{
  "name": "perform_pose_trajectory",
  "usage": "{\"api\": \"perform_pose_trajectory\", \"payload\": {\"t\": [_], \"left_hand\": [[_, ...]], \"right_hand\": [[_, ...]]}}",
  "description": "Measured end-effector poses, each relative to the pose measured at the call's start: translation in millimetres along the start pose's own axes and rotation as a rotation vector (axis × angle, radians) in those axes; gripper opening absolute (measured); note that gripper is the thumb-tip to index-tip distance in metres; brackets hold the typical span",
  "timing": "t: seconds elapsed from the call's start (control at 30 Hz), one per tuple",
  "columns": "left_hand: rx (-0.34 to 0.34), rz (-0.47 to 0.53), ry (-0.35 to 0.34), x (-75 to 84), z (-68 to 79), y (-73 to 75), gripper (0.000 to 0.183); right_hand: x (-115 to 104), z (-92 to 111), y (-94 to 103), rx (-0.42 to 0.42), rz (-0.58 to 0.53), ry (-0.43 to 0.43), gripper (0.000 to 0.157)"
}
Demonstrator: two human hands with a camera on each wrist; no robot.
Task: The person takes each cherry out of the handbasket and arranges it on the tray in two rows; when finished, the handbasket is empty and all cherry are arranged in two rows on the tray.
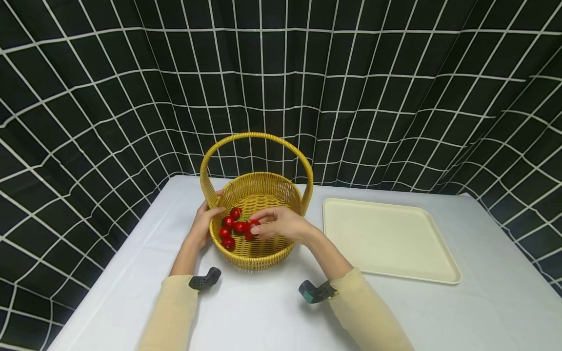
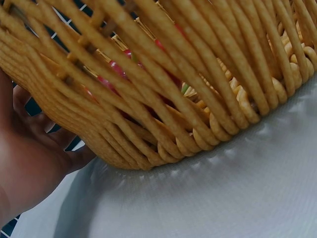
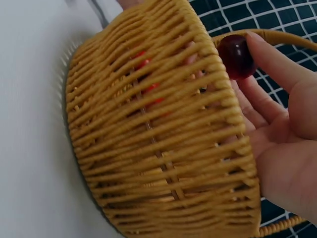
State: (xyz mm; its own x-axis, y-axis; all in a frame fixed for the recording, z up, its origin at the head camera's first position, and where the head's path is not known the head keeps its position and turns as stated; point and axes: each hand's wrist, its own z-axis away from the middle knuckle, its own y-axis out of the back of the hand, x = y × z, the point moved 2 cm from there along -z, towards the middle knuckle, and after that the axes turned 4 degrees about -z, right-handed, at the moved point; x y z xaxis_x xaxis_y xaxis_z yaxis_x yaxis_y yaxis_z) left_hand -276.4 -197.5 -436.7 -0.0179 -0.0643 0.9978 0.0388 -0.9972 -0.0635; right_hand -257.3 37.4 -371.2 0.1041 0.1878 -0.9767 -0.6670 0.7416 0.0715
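Note:
A yellow woven basket (image 1: 252, 262) with a tall arched handle (image 1: 256, 135) stands on the white table. Several shiny red cherries (image 1: 228, 243) with green stems lie in its left half. My left hand (image 1: 203, 222) grips the basket's left side, thumb at the rim and fingers around the outside wall. Over the basket's middle, my right hand (image 1: 283, 224) pinches a cherry at the edge of the cluster. In the right wrist view this dark red cherry (image 3: 237, 57) shows at the thumb tip, above the rim. Through the weave, the left wrist view shows bits of red.
A cream rectangular tray (image 1: 391, 239) lies to the right of the basket. Behind the white table (image 1: 254, 312) hangs a black curtain (image 1: 360, 92) with a white grid, which also runs along both sides.

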Motion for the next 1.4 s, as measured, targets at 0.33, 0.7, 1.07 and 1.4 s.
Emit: {"api": "perform_pose_trajectory", "payload": {"t": [0.33, 0.7, 1.07, 1.4], "left_hand": [[-0.009, 0.007, -0.005, 0.4, -0.2, 0.8, 0.055], [-0.004, 0.003, -0.009, 0.5, 0.2, -0.6, 0.055], [-0.003, 0.014, -0.002, 0.1, -0.7, 1.1, 0.054], [-0.005, 0.018, -0.014, -1.2, -0.9, 1.6, 0.055]], "right_hand": [[-0.2, 13.1, 14.6, 0.055, 0.020, 0.109, 0.044], [1.0, 27.7, 22.2, 0.060, -0.073, 0.157, 0.037], [5.1, 42.3, 33.2, 0.066, -0.225, 0.112, 0.043], [6.1, 72.9, 59.3, 0.050, -0.138, 0.161, 0.049]]}}
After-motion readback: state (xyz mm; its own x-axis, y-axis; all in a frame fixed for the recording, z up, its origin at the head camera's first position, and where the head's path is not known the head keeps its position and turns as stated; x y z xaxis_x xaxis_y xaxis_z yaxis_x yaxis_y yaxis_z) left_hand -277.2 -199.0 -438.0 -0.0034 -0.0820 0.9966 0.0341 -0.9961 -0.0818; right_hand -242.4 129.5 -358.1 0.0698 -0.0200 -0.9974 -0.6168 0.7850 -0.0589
